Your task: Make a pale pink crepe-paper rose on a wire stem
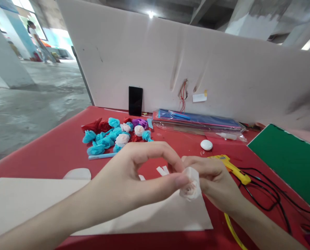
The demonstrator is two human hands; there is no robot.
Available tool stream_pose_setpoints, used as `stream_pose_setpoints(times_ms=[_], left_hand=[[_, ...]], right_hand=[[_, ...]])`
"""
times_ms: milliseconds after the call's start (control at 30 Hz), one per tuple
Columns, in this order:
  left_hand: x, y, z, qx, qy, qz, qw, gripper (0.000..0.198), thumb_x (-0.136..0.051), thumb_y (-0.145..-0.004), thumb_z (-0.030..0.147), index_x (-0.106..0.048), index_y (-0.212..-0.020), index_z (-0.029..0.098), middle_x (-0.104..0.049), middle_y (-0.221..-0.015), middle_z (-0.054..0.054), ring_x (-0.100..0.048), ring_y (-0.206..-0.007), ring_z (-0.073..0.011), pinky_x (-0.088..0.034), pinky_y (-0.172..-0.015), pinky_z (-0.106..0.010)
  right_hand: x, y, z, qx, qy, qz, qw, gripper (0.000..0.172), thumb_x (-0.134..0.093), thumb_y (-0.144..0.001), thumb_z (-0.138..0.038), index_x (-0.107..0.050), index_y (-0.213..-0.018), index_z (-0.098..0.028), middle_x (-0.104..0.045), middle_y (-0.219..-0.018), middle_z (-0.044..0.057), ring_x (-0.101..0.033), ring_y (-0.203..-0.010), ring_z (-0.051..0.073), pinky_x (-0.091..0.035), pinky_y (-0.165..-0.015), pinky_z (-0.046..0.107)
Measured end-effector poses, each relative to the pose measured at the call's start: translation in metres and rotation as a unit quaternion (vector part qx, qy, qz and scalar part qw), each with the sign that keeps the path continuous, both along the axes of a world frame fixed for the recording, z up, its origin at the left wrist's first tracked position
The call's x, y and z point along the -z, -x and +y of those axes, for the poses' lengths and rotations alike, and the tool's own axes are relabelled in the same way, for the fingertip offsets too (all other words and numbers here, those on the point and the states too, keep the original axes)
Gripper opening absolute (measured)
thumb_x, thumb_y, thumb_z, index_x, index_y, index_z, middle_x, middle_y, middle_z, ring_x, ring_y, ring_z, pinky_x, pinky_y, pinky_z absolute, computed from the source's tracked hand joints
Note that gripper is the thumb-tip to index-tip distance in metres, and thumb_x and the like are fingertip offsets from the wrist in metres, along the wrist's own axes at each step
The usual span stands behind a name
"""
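A small pale pink paper rose (190, 190) is held between my two hands, above a long cream paper sheet (144, 222). The thumb and forefinger of my left hand (149, 170) pinch its petals from the left. My right hand (214, 177) is closed at the rose's base on the right, its fingertips partly hidden behind the flower. Small white paper pieces (163, 170) lie behind my left hand. Another rounded cream piece (77, 174) rests at the far edge of the sheet.
Finished crepe flowers (105, 140) in blue, red, purple and pink are heaped at the back. A yellow glue gun (234, 169) with black cords lies to the right, near a green board (290, 166). A phone (135, 101) leans on the partition (123, 52); packaged sheets (201, 119) lie beside it.
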State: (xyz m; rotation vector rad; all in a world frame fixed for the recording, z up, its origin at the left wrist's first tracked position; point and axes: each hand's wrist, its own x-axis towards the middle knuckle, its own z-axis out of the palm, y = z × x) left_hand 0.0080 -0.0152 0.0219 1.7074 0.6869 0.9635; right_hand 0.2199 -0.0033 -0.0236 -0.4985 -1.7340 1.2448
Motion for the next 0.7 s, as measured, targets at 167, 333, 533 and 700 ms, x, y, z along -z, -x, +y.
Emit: stream_pose_setpoints(times_ms=[167,333,533,700], left_hand=[[0.004,0.001,-0.002,-0.061,-0.026,0.019,0.998,0.017,-0.072,-0.089,0.027,-0.077,-0.073,0.028,-0.074,-0.072,0.008,-0.066,-0.069,-0.0107,-0.050,-0.065,-0.017],[0.004,0.000,0.000,-0.014,0.051,0.007,0.999,0.019,-0.074,-0.089,0.027,-0.075,-0.070,0.027,-0.073,-0.073,0.008,-0.065,-0.069,-0.0095,-0.049,-0.065,-0.016],[0.004,-0.006,-0.002,0.043,0.131,-0.017,0.990,0.014,-0.076,-0.085,0.024,-0.076,-0.071,0.026,-0.073,-0.071,0.007,-0.065,-0.069,-0.0104,-0.052,-0.070,-0.017],[0.006,-0.009,-0.004,0.035,0.142,-0.039,0.989,0.010,-0.074,-0.083,0.015,-0.076,-0.078,0.024,-0.072,-0.074,0.005,-0.066,-0.072,-0.0104,-0.052,-0.069,-0.018]], right_hand=[[0.002,-0.001,0.001,-0.008,-0.001,0.006,1.000,0.010,-0.076,-0.094,-0.024,-0.085,-0.089,-0.024,-0.072,-0.076,-0.001,-0.062,-0.071,0.009,-0.049,-0.066,0.018],[0.004,-0.004,0.006,-0.042,-0.006,0.009,0.999,0.017,-0.073,-0.095,-0.018,-0.085,-0.094,-0.030,-0.070,-0.080,-0.002,-0.062,-0.075,0.009,-0.051,-0.070,0.019],[0.008,-0.006,0.010,-0.083,-0.023,0.027,0.996,0.021,-0.076,-0.090,-0.015,-0.085,-0.100,-0.032,-0.067,-0.079,-0.002,-0.060,-0.080,0.012,-0.052,-0.082,0.025],[0.010,-0.004,0.009,-0.089,0.050,0.048,0.994,0.015,-0.078,-0.087,-0.015,-0.084,-0.088,-0.029,-0.062,-0.077,-0.002,-0.058,-0.077,0.013,-0.052,-0.081,0.026]])
